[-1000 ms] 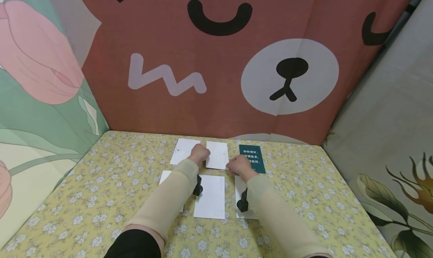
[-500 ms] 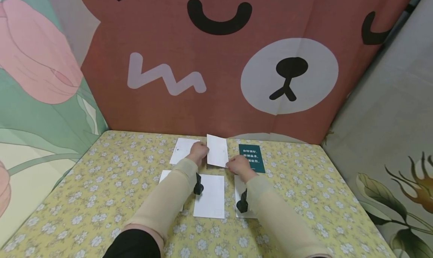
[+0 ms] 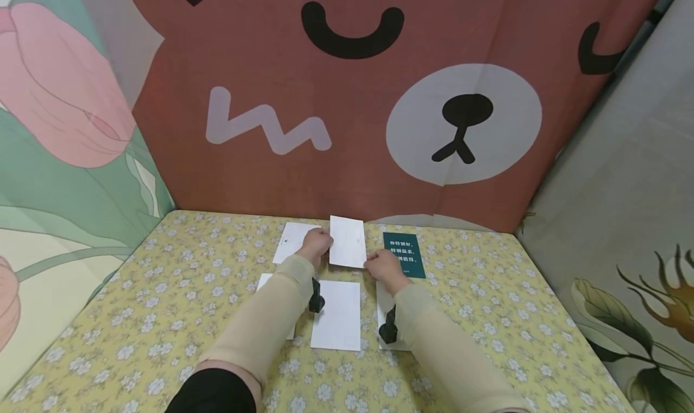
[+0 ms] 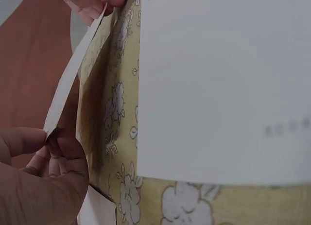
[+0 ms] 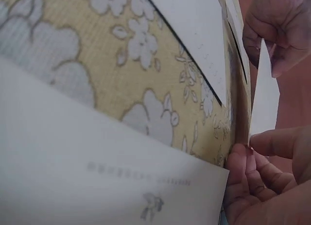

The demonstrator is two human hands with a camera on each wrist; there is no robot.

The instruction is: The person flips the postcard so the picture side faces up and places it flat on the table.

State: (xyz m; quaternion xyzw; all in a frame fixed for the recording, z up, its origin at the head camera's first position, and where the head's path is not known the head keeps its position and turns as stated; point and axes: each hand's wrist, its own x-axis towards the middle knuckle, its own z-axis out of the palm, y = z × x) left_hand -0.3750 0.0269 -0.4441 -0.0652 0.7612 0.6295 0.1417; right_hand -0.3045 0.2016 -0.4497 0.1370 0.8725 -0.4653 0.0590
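A white card (image 3: 347, 242) is held between both hands in the back row, raised off the tablecloth with a shadow under it. My left hand (image 3: 317, 244) pinches its left edge. At the lower right corner, my right hand (image 3: 385, 268) pinches it between thumb and fingers. In the left wrist view the card (image 4: 73, 72) appears nearly edge-on, thumb on one face and fingers behind. The right wrist view shows the same card (image 5: 266, 94) spanning the two hands above the cloth.
A white card (image 3: 291, 239) lies back left; a dark green card (image 3: 410, 250) with white lettering lies back right. In the front row are a middle white card (image 3: 336, 322) and two partly covered by my arms. The bear-print backdrop (image 3: 347, 190) rises behind the table.
A second ago the middle back card lay flat with both hands at its edges. It has since been lifted, its far edge rising higher, and its tilt has shifted slightly.
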